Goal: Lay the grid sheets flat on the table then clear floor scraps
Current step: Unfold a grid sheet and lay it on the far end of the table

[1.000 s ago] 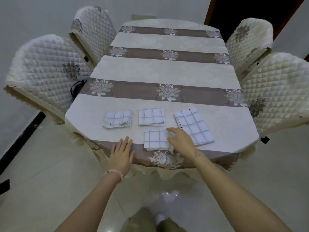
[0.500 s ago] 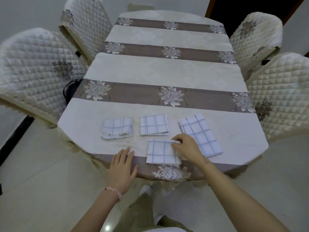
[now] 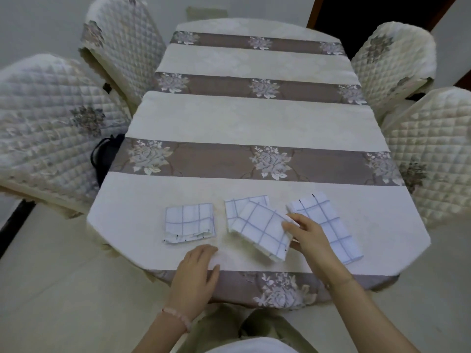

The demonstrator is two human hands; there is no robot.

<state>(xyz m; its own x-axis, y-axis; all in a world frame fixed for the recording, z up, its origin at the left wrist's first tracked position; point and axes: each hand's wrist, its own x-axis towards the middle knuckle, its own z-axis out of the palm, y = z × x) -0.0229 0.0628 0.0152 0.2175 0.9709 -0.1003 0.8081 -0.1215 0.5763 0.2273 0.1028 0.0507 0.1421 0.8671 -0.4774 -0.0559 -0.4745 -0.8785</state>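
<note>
4 grid sheets lie along the near edge of the counter (image 3: 254,118), and 1 of them has just moved. The largest sheet (image 3: 341,233), by the near right corner, lies flat where it was. The held sheet (image 3: 260,230) lay flat at the middle of the near edge 0.5 s ago. It is now raised, turned askew and overlapping the middle sheet (image 3: 234,207) behind it. The right hand (image 3: 305,235) has a narrow grip, pinching that sheet's right edge. The left sheet (image 3: 188,221) keeps its place, its near hem rumpled.

The left hand (image 3: 195,271) rests on the near edge, fingers loose, holding nothing.

By the look of it, 1 sheet is being re-laid, so the floor step is not yet begun. No scraps show on the floor (image 3: 51,276) in view.

Only 1 container shows, a dark bag (image 3: 105,159) at the left edge, and its contents are hidden.
</note>
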